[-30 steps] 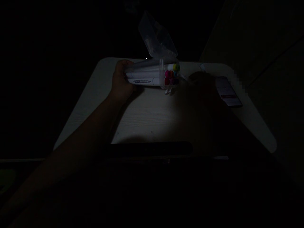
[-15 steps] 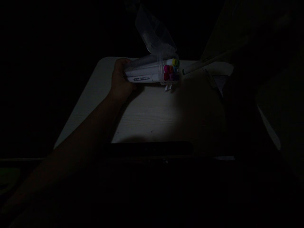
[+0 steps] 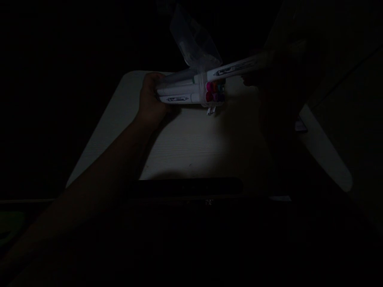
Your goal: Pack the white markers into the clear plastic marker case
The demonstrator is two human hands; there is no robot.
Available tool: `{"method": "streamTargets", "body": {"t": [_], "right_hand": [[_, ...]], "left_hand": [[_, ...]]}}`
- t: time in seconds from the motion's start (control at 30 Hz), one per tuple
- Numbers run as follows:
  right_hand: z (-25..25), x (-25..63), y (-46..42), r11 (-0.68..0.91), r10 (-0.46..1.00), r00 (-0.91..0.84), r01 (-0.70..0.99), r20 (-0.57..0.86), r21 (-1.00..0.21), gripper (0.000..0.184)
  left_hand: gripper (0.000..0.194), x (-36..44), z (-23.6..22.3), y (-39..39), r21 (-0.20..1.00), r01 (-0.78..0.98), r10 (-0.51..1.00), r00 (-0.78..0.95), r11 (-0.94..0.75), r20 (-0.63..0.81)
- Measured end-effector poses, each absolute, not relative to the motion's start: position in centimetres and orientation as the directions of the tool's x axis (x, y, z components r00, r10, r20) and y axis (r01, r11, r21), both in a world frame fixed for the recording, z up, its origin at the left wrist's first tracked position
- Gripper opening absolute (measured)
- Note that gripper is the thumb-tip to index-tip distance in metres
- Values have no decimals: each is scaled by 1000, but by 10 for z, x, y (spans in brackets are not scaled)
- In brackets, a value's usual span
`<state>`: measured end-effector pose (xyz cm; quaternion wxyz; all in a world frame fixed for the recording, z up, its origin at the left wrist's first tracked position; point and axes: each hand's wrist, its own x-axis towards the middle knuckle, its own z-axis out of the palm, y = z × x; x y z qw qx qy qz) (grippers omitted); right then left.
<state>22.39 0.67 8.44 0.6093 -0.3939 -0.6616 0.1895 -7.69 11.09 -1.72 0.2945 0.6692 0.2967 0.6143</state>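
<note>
My left hand (image 3: 152, 99) is closed round the base of a clear plastic marker case (image 3: 202, 85), which lies on its side with its mouth to the right. The case's transparent lid (image 3: 194, 40) stands open above the mouth. Inside are several white markers (image 3: 179, 98) with coloured ends in pink, red, orange, purple and blue. My right hand (image 3: 263, 75), mostly lost in the dark, grips a white marker (image 3: 233, 69). That marker slants down to the left, its tip inside the upper part of the case's mouth.
A pale wood-grain tabletop (image 3: 185, 147) lies beneath the hands, its right part in shadow. A dark bar (image 3: 191, 185) runs along the near edge. Part of a dark flat object (image 3: 301, 125) shows right of my right arm. The surroundings are nearly black.
My right hand has brought the marker leftward, from apart from the case to partly inside its mouth. The left hand and the case have hardly moved.
</note>
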Motion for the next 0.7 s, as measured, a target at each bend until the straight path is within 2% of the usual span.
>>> {"method": "streamTargets", "body": {"t": [0.03, 0.1, 0.3, 0.47, 0.6, 0.7], "right_hand": [[83, 216, 5, 651, 705, 131, 270, 697, -709, 22], [80, 204, 1, 652, 703, 122, 283, 701, -703, 21], [81, 195, -14, 632, 738, -86, 435, 669, -641, 16], [83, 196, -14, 601, 747, -154, 572, 647, -558, 24], [82, 197, -12, 619, 731, -176, 577, 659, -533, 33], [84, 195, -13, 567, 766, -194, 653, 613, -502, 34]], "left_hand": [[73, -77, -17, 111, 756, 28, 756, 75, -654, 650], [75, -76, -15, 110, 756, 16, 755, 78, -654, 651], [75, -70, -6, 98, 788, 73, 791, 52, -612, 609], [70, -68, -7, 96, 762, 122, 771, 52, -635, 634], [68, -66, -6, 95, 799, 83, 803, 25, -595, 596], [66, -65, -5, 93, 825, 111, 831, 10, -554, 557]]}}
